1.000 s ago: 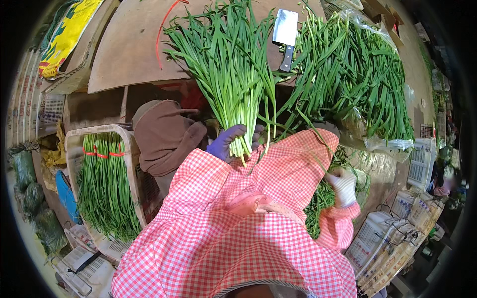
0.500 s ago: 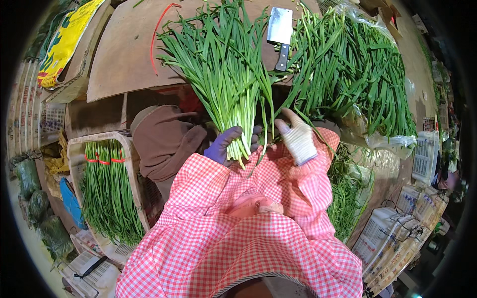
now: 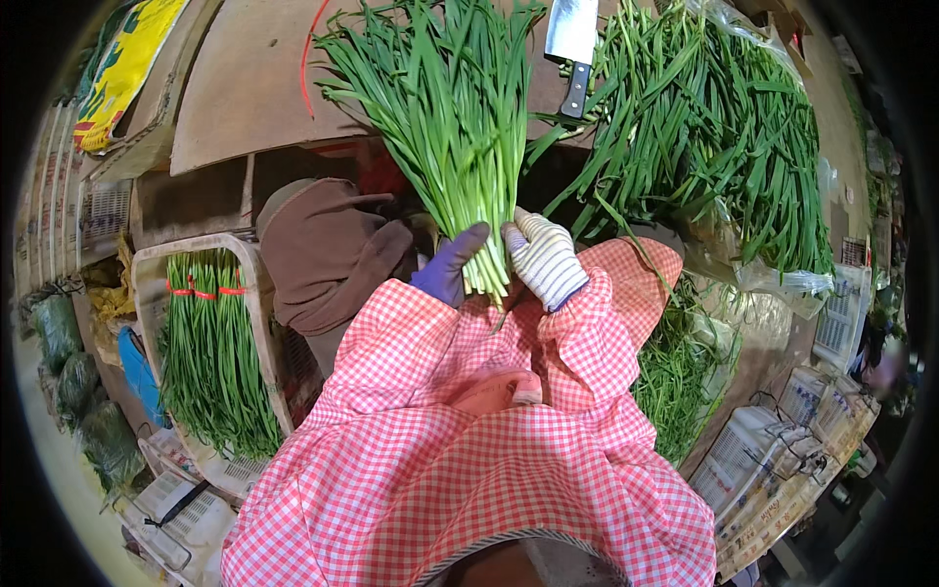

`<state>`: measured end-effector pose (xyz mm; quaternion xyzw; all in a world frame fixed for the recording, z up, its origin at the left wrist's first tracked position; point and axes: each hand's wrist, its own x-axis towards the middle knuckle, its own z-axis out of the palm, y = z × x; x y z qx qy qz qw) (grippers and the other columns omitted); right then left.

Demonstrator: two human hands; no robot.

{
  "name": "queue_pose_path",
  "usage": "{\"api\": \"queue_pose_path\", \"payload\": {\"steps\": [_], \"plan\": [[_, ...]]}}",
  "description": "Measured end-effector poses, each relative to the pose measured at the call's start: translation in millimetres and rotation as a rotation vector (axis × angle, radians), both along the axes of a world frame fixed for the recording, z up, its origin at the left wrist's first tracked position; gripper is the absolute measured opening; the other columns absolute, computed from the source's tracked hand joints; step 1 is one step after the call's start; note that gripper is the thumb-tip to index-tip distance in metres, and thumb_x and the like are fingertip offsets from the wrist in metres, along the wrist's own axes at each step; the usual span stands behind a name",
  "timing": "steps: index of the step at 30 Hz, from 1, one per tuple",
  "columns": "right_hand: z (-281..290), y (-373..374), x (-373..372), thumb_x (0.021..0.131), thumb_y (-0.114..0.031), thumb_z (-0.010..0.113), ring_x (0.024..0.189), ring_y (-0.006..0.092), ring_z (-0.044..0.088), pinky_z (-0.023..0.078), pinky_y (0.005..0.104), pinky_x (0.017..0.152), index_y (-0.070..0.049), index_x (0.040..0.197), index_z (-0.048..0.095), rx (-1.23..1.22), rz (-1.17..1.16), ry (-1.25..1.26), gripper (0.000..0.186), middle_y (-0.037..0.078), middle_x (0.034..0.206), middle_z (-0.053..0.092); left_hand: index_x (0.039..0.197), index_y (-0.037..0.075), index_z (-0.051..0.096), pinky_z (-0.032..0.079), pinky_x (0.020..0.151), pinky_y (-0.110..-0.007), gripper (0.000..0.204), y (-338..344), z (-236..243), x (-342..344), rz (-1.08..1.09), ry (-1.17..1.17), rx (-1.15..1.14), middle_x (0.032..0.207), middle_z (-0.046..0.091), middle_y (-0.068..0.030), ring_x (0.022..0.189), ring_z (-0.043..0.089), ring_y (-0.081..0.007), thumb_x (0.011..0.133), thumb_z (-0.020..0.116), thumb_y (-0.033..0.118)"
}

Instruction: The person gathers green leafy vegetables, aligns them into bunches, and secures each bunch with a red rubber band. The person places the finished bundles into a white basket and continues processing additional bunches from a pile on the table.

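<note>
A thick bunch of garlic chives [image 3: 445, 147] stands in front of me, its pale cut ends toward my body and its green leaves fanning over the board. My left hand [image 3: 451, 266], in a purple glove, is closed around the left side of the stems near their ends. On the opposite side my right hand [image 3: 547, 256], in a white striped glove, presses the stems with its fingers partly hidden behind them. Beyond it, a cleaver [image 3: 571, 49] with a black handle lies on the board. A red tie strip [image 3: 309, 68] rests on the board, left of the leaves.
A large heap of loose chives [image 3: 724, 147] on plastic sheeting fills the right side. At left, a crate [image 3: 264, 342] holds chives bundled with red ties [image 3: 203, 293]. More greens [image 3: 675, 382] lie low on my right. A yellow printed sheet [image 3: 127, 73] is at the far left.
My right hand has come left from beside the bunch and now grips its right side. A loose stalk at the bunch's right is no longer apart. My left hand keeps its hold.
</note>
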<state>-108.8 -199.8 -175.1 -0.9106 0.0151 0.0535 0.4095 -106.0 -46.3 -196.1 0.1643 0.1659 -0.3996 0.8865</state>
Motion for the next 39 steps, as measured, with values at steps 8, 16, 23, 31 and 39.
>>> {"api": "queue_pose_path", "payload": {"steps": [8,16,23,31,39], "plan": [[43.9,-31.5,13.8,0.081,-0.039,0.052,0.076,0.0303,0.059,0.047,0.0390,0.070,-0.012,0.084,0.068,-0.151,0.046,0.205,0.032,0.015,0.078,0.060,0.108,0.000,0.054,0.055,0.070,-0.036,0.029,-7.7,0.4,-4.2,-0.107,-0.016,0.127,0.096,0.060,-0.0126,0.089,0.062,-0.0237,0.080,0.061,0.005],[49.7,14.3,40.3,0.075,-0.034,0.064,0.061,0.0274,0.057,0.045,0.0347,0.059,0.001,0.074,0.061,-0.135,0.020,0.092,0.036,0.015,0.067,0.057,0.115,0.002,0.046,0.051,0.073,-0.031,0.043,-27.1,-16.3,-5.1,0.023,-0.483,0.547,0.102,0.058,-0.0082,0.091,0.059,-0.0189,0.076,0.063,0.002],[51.6,-8.0,25.8,0.079,-0.021,0.063,0.047,0.0038,0.043,0.036,0.0211,0.044,0.000,0.073,0.064,0.409,-0.315,0.254,0.022,0.000,0.056,0.054,0.113,0.008,0.049,0.055,0.063,-0.039,0.055,-11.7,16.5,-4.2,0.046,-0.037,0.069,0.087,0.060,-0.0063,0.075,0.063,-0.0215,0.081,0.055,0.052],[65.9,3.6,5.9,0.079,-0.016,0.063,0.050,0.0042,0.044,0.036,0.0198,0.047,0.000,0.079,0.066,0.528,-0.384,0.419,0.016,-0.001,0.060,0.056,0.114,0.007,0.051,0.053,0.072,-0.040,0.033,-12.2,-26.7,-5.6,-0.013,-0.105,0.063,0.101,0.061,-0.0090,0.081,0.062,-0.0207,0.088,0.054,0.026],[91.9,-146.9,-84.9,0.081,-0.034,0.062,0.048,0.0047,0.037,0.026,0.0226,0.044,-0.003,0.083,0.065,0.086,-0.907,-0.283,0.030,-0.003,0.057,0.050,0.108,0.005,0.046,0.055,0.064,-0.040,0.031,-7.2,3.8,-2.3,-0.033,0.086,0.114,0.099,0.059,-0.0193,0.075,0.062,-0.0223,0.085,0.057,0.022]]}}
